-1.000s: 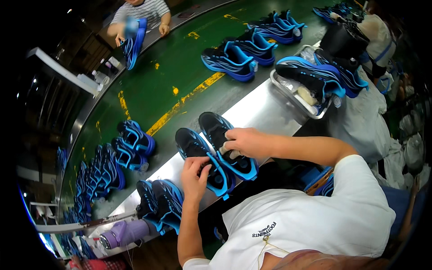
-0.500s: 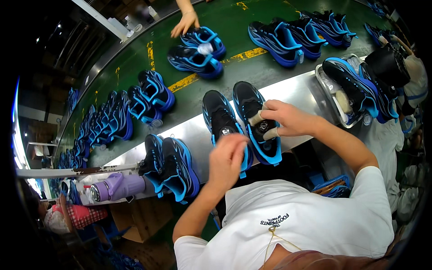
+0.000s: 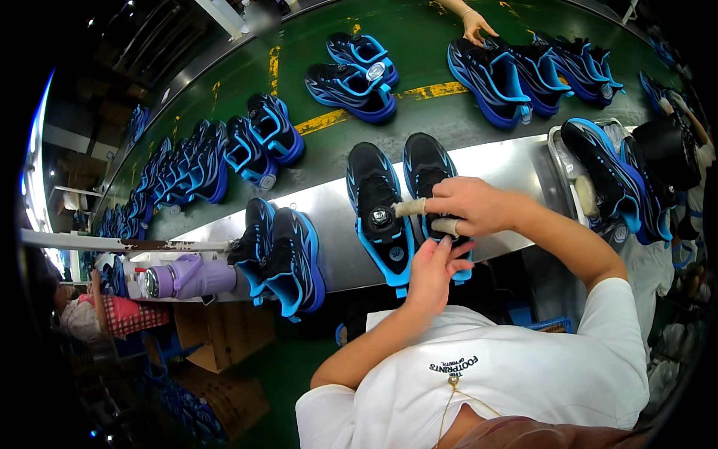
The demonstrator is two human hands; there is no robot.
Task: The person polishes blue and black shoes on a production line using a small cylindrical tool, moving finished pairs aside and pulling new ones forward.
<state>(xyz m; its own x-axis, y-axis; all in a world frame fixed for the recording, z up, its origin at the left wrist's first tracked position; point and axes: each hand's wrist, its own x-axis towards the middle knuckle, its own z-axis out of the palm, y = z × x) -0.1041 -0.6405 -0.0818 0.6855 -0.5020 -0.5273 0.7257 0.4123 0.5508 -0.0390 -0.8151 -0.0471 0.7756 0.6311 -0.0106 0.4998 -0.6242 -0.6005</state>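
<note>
Two black sneakers with blue trim lie side by side on the metal ledge, toes pointing away from me. The left sneaker [image 3: 364, 166] has a round dial [image 3: 382, 217] on its tongue. Above the right sneaker [image 3: 428, 153] is my right hand [image 3: 479, 206], with pale coverings on its index finger and thumb. Its stretched index fingertip comes up beside the dial, and thumb and index are apart. My left hand [image 3: 431, 279] is just below, at the right sneaker's heel opening, fingers spread close to my right thumb. The right sneaker's tongue is mostly hidden.
Another sneaker pair [image 3: 295, 247] stands left on the ledge, beside a purple tumbler [image 3: 202, 277]. To the right, sneakers lean over a tray [image 3: 562, 161]. The green conveyor belt [image 3: 419, 60] carries several pairs; a co-worker's hand [image 3: 476, 26] touches one.
My left hand has moved right, from over the left sneaker to the right one's heel. My right index finger now reaches the left dial. The co-worker's hand has shifted right to another pair.
</note>
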